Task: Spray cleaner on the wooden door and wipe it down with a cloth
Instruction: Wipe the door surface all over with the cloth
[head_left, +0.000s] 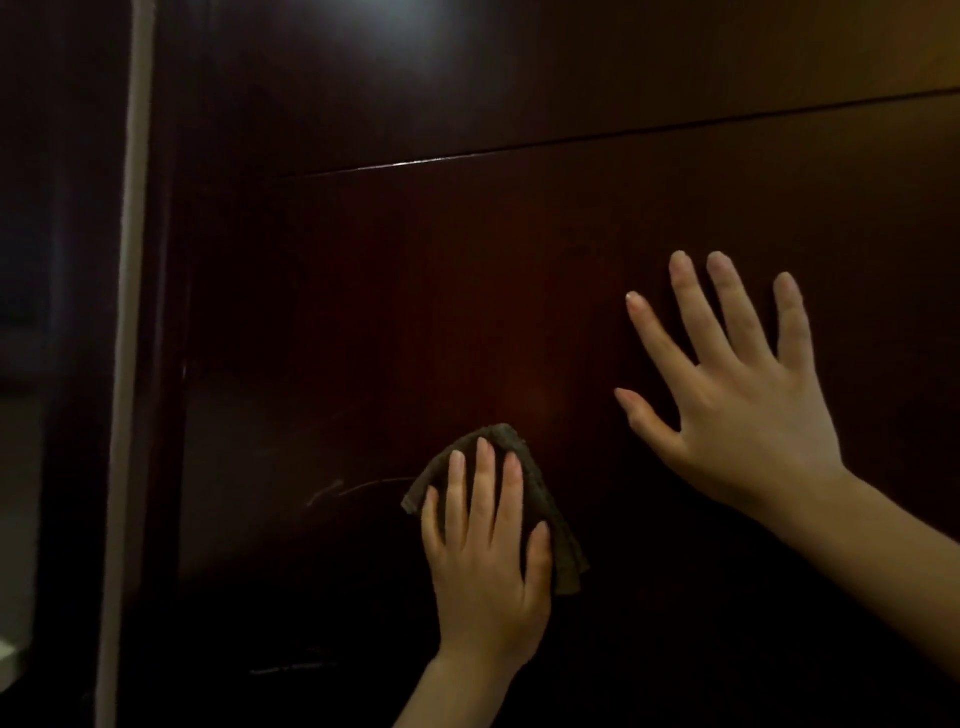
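Wooden door (519, 260): dark, glossy, fills most of the frame; faint streaks at lower left. Cloth (550, 525): brownish, folded, lower centre, flat against the door. Left hand (485, 566): fingers straight, pressing the cloth. Right hand (737, 405): right of centre, fingers spread, palm on the door.

my left hand (485, 566) lower middle of frame, my right hand (737, 415) mid right, short rounded nails (718, 262), forearms (883, 535) bare to the frame edge, kinda dim tbh
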